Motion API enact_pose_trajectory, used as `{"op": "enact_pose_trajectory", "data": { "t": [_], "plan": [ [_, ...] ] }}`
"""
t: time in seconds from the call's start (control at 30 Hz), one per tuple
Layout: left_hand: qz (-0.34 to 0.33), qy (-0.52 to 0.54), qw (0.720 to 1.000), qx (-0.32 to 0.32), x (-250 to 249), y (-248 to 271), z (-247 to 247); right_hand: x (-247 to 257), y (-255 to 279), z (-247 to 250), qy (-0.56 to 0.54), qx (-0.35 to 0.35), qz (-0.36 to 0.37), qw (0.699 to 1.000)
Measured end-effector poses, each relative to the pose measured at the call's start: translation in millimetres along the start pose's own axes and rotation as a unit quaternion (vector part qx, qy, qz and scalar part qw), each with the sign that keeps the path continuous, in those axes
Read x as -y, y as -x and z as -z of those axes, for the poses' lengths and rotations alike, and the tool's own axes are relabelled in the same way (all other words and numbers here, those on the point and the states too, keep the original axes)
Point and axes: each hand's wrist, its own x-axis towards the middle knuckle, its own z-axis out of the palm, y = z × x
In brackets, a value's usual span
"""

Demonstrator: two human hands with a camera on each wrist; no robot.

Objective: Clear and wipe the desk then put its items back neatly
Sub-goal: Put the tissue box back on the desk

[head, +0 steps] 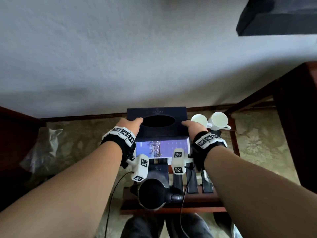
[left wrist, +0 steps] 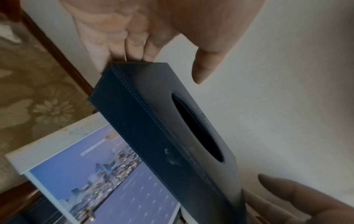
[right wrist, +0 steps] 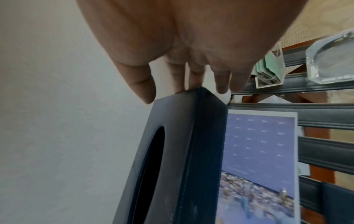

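Tissue box, dark, oval slot up, held clear above a slatted rack; long axis runs hand to hand. Left hand clasps one short end, right hand the other, thumbs on top, fingers curled down the end faces; both equally near. Booklet lies under the box on the wrist side. Right wrist view alone shows a glass ashtray beyond the right fingers; head view alone shows two white cups past that hand.

Wooden luggage rack with dark straps — carries cityscape booklet, two white cups, black kettle.
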Motion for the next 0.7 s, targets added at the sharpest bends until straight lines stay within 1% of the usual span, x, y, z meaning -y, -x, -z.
{"op": "enact_pose_trajectory", "data": {
  "t": [0.1,0.13,0.23,0.3,0.33,0.4,0.5,0.63,0.7],
  "plan": [
    [-0.032,-0.012,0.998,-0.052,-30,37,13,24,35,33,-0.069,-0.058,0.002,0.996],
    [-0.049,-0.009,0.996,-0.069,-41,51,17,34,57,45,-0.089,-0.070,-0.004,0.994],
    [-0.099,-0.015,0.987,-0.123,-70,96,25,34,61,69,-0.164,-0.092,-0.007,0.982],
    [-0.129,-0.026,0.981,-0.143,-86,127,27,32,54,89,-0.200,-0.120,0.013,0.972],
    [-0.141,-0.027,0.979,-0.142,-95,143,28,33,61,101,-0.218,-0.125,0.023,0.968],
    [-0.171,-0.031,0.976,-0.131,-111,167,27,40,100,126,-0.269,-0.134,0.032,0.953],
    [-0.229,-0.060,0.965,-0.114,-138,205,25,32,137,167,-0.304,-0.166,0.067,0.936],
    [-0.337,-0.085,0.935,-0.073,-176,258,20,14,186,222,-0.352,-0.235,0.104,0.900],
    [-0.388,-0.089,0.917,-0.040,-192,285,18,1,216,249,-0.366,-0.273,0.117,0.882]
  ]
}}
